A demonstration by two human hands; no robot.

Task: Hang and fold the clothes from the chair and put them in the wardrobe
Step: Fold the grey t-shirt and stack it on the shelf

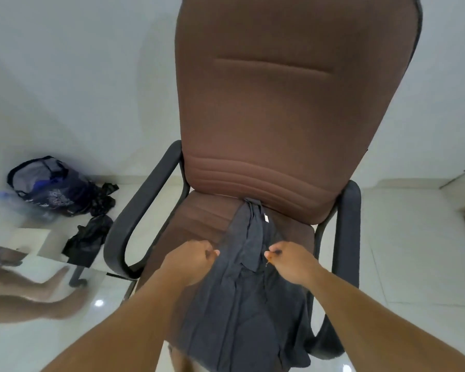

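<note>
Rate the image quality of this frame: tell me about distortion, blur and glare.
Head view: wide-angle distortion bows the brown chair back and stretches the forearms; soft overall, with the bag by the wall and the left edge smeared; small glare spots shine on the glossy floor; even, diffuse light, no hard shadows; both hands, left hand and right hand, and the grey garment read clearly.
</note>
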